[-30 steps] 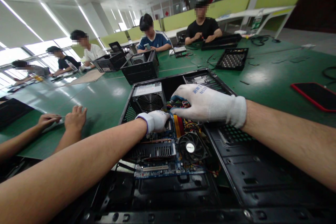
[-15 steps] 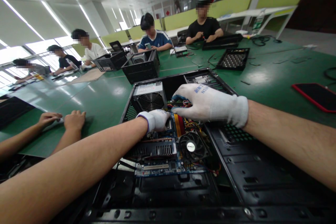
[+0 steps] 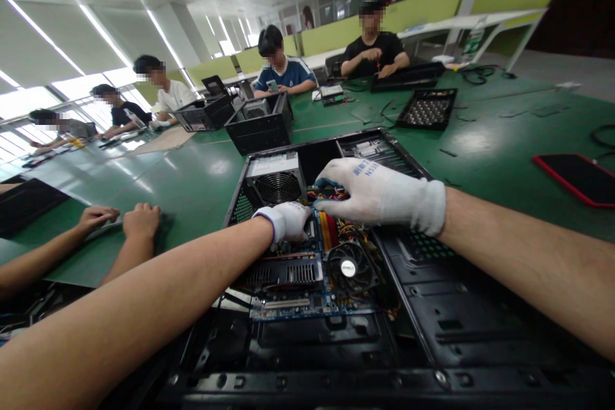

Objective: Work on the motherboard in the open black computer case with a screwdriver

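Note:
An opened black computer case (image 3: 331,378) lies before me, with a blue motherboard (image 3: 283,307), a black CPU fan (image 3: 348,268) and a silver power supply (image 3: 277,182) inside. My left hand (image 3: 289,220), in a white glove, is closed low over the motherboard near the power supply; what its fingers grip is hidden. Above the red and yellow memory slots (image 3: 329,229) and coloured cables (image 3: 353,229) is my gloved right hand (image 3: 365,189). Its thumb and fingers are curved and apart, with nothing seen between them.
Another person's bare hands (image 3: 141,224) rest on the green table (image 3: 192,198) at left. A red-edged black phone-like slab (image 3: 576,176) lies at right. Farther back stand a second case (image 3: 262,125) and a black tray (image 3: 427,109); several people sit around.
My right hand has turned slightly, and its wrist has shifted a little left. My left hand stays at the motherboard. The view has moved slightly.

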Motion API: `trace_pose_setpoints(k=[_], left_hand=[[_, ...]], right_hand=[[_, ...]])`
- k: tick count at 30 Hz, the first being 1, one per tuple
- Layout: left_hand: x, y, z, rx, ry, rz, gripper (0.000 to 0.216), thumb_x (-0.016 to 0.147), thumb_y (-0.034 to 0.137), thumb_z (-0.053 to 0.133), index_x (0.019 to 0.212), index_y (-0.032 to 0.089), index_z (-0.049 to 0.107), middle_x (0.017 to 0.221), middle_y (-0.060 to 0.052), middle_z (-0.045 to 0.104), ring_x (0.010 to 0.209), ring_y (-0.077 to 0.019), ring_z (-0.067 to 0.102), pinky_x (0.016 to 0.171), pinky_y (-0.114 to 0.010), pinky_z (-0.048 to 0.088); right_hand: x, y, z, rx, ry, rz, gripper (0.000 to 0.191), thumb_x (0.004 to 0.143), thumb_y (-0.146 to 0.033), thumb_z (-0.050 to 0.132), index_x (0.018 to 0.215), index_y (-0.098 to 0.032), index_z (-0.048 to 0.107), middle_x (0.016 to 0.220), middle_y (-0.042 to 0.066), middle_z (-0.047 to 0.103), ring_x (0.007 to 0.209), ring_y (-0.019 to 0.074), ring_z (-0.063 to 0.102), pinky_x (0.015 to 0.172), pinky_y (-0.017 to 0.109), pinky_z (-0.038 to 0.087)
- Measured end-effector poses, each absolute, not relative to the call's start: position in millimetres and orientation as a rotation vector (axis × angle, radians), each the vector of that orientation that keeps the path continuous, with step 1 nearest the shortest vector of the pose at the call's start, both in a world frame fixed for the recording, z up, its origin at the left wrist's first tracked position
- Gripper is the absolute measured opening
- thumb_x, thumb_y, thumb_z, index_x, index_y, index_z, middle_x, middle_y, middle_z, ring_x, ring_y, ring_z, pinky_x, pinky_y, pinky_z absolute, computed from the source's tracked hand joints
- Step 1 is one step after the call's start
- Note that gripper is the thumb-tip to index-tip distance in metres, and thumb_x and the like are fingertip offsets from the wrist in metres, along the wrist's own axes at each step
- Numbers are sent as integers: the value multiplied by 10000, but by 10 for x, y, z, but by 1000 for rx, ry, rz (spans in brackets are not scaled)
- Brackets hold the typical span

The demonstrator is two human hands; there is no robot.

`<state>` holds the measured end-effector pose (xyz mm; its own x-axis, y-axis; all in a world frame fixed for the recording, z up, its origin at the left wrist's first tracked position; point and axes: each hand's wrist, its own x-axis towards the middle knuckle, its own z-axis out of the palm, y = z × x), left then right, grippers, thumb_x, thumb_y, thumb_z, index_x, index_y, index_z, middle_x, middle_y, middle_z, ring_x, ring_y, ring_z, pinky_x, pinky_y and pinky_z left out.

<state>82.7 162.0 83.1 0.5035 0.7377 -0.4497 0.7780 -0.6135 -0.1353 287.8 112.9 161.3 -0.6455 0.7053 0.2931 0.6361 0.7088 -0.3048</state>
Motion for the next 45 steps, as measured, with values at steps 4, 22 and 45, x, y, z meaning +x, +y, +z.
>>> trace_pose_setpoints(k=[4, 22, 45], left_hand=[[812, 1650, 784, 2652, 1332, -708, 515, 773, 394, 766, 1236, 193, 660, 1226, -104, 731, 1179, -284, 679, 1015, -322, 533], [857, 1692, 820, 2611, 1323, -795, 532, 751, 408, 797, 1230, 205, 681, 1218, -103, 735, 1107, -285, 712, 957, -326, 568], [863, 1716, 782, 2614, 1298, -742, 510, 736, 403, 784, 1188, 183, 695, 1194, -125, 742, 1080, -299, 721, 943, -348, 580]], right_hand=[[2868, 1119, 1621, -1036, -2531, 253, 291, 918, -417, 661, 1012, -143, 696, 1022, 106, 697, 906, 220, 643, 800, 310, 476], [2848, 1087, 1628, -1075, -2536, 264, 298, 911, -417, 671, 1000, -133, 693, 984, 101, 689, 864, 212, 630, 755, 306, 450], [2838, 1055, 1681, -1103, -2596, 268, 287, 926, -401, 650, 1012, -131, 696, 997, 97, 688, 885, 209, 639, 782, 299, 467]])
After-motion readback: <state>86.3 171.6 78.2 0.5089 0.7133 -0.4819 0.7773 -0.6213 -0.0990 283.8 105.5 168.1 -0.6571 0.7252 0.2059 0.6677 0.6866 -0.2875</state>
